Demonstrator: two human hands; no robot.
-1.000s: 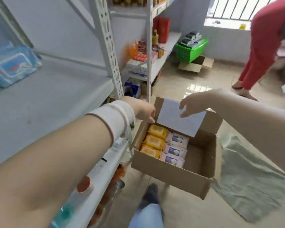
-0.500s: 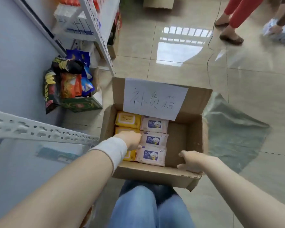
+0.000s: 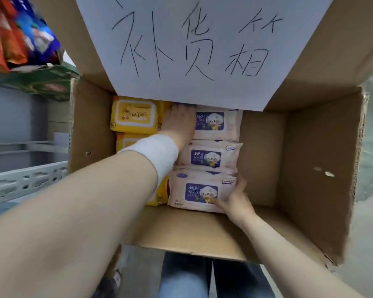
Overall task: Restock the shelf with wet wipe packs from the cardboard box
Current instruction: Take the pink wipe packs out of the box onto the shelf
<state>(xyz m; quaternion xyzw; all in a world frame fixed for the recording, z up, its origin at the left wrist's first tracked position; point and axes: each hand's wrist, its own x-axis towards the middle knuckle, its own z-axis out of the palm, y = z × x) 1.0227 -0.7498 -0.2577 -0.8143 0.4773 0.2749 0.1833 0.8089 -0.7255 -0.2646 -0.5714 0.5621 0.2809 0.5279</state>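
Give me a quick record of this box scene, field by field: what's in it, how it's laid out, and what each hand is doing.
Container: cardboard box, open, paper sign on its far flap
Left column: yellow wipes packs
Right column: three baby wipes packs, lying flat
Left hand: between the columns, beside the far baby wipes pack; fingertips hidden
Right hand: grips the nearest baby wipes pack at its right edge
Right side of box: bare cardboard
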